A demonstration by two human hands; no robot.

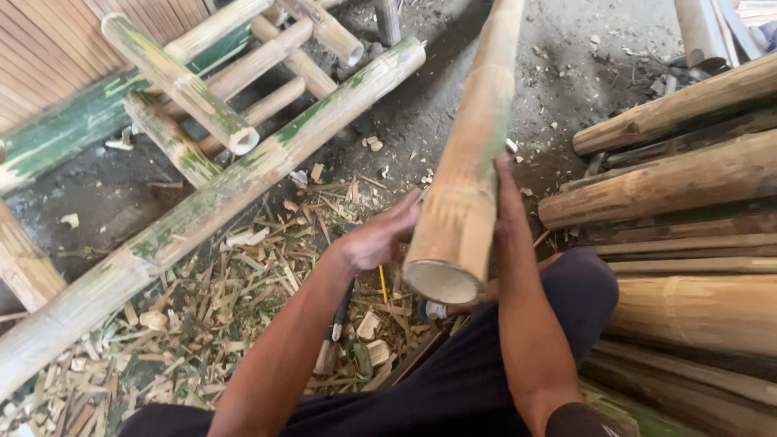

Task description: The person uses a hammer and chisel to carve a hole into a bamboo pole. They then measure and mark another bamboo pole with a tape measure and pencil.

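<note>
Bamboo pole (469,170) sits between my two hands, its cut hollow end toward me above my lap and the far end running up out of the head view. My left hand (376,239) lies against the pole's left side, fingers loosely extended, not wrapped around it. My right hand (508,202) presses the right side, fingers straight along the shaft; whether the thumb hooks behind it, I cannot tell. Risk: neither hand appears to enclose the pole, so it could roll or slide down into the shavings (243,283). A swinging far end could strike the bamboo frame (202,121) or the stacked poles (688,178) at right.
</note>
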